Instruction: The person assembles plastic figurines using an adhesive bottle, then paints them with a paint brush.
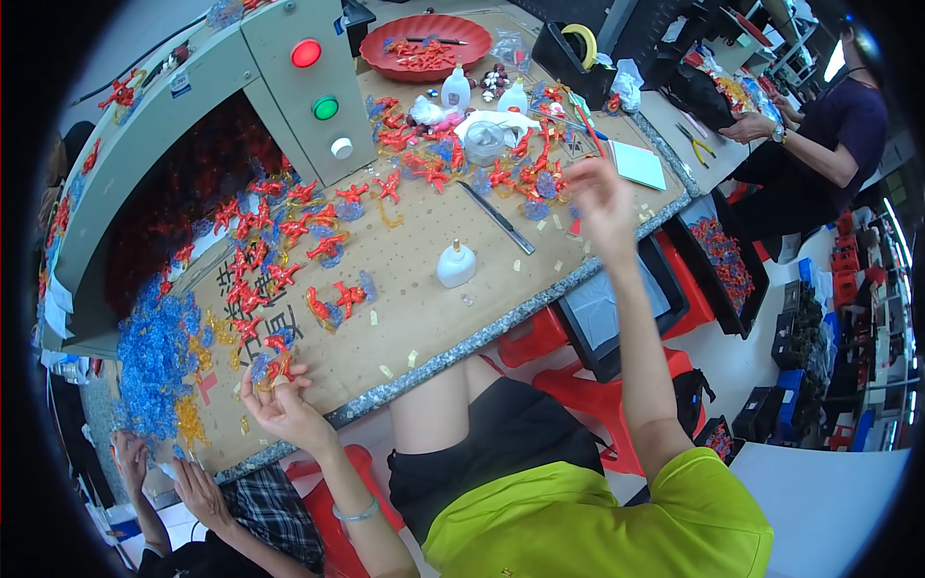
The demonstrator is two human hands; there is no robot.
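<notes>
My left hand (286,412) is closed round a small red plastic figure (277,368) with clear blue and yellow parts, just above the table's near edge. My right hand (603,204) is raised at the right, over the table's edge near a cluster of similar figures (540,178). Motion smears its fingers, so whether it grips anything is unclear. Between my hands stands a small white bottle (456,265) with a narrow tip. Beyond it lies a dark pen-like tool (496,217). More red figures (337,301) are scattered across the board.
A grey machine (308,106) with red and green buttons arches over the left side. Clear blue pieces (154,356) are heaped below it. A red bowl (381,60) stands at the back. One person's hands (198,491) work at lower left; another person (833,130) stands at right.
</notes>
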